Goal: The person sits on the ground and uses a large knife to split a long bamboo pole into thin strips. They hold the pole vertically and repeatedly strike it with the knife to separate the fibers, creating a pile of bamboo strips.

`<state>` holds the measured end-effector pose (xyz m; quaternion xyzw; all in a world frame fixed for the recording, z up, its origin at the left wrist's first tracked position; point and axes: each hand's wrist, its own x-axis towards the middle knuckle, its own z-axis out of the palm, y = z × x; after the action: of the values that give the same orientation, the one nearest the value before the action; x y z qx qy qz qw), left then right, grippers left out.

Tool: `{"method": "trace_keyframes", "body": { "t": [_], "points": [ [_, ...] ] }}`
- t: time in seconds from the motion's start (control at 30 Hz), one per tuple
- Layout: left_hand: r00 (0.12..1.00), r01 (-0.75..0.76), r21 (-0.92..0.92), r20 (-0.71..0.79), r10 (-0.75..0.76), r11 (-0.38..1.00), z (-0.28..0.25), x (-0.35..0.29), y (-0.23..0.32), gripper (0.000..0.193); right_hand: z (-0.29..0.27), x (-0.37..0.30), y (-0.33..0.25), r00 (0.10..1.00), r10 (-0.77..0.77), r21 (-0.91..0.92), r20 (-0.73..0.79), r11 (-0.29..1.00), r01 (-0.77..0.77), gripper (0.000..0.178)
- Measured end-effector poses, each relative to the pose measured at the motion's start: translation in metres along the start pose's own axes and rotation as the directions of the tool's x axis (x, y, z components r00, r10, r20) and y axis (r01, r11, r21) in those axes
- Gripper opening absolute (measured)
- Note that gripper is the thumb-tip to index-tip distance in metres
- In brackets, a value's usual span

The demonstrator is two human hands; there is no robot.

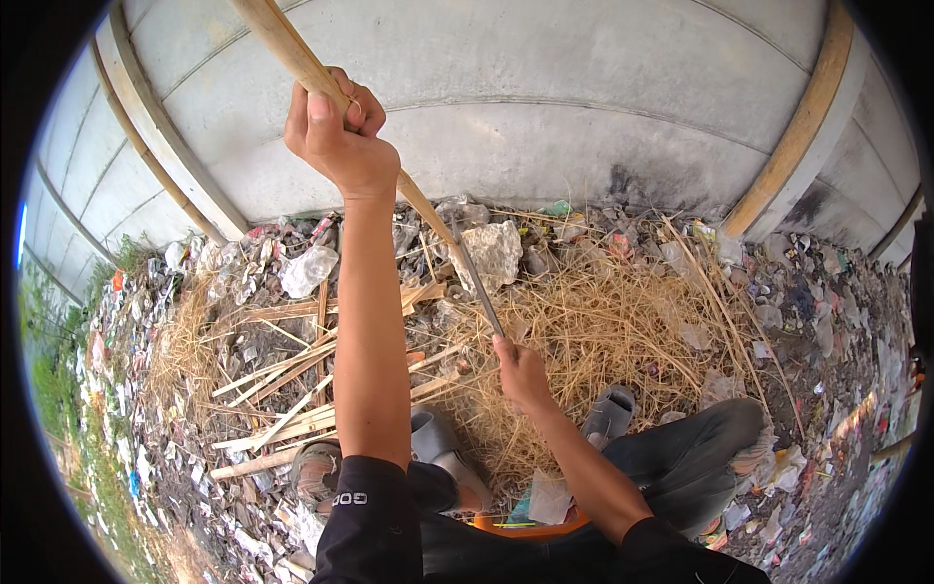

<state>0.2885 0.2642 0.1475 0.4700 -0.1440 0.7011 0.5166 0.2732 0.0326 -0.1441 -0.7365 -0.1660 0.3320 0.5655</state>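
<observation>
My left hand (pixel 342 136) is raised at the upper left, its fingers wrapped round a long bamboo pole (pixel 282 41). The pole slants down past the wrist to a thin lower end near a pale rock. Lower and to the right, my right hand (pixel 523 373) is closed round the handle end of a long dark knife (pixel 477 282). Its blade points up and left, meeting the lower end of the pole. The handle itself is mostly hidden by my fingers.
Straw-like shavings (pixel 593 331) cover the ground before my feet. Split bamboo strips (pixel 282 389) lie left of my left forearm. A pale rock (pixel 488 255) sits near the concrete wall (pixel 584 58). Plastic litter (pixel 309 271) surrounds everything. My grey shoes (pixel 610 411) are close by.
</observation>
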Motion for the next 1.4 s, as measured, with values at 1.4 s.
{"method": "trace_keyframes", "body": {
  "t": [1.4],
  "points": [
    [0.997,0.032,0.045,-0.079,-0.028,0.998,-0.037,0.018,-0.002,0.046,0.034,0.059,-0.015,0.885,-0.408,0.311,-0.223,0.831,0.461,0.041]
  ]
}}
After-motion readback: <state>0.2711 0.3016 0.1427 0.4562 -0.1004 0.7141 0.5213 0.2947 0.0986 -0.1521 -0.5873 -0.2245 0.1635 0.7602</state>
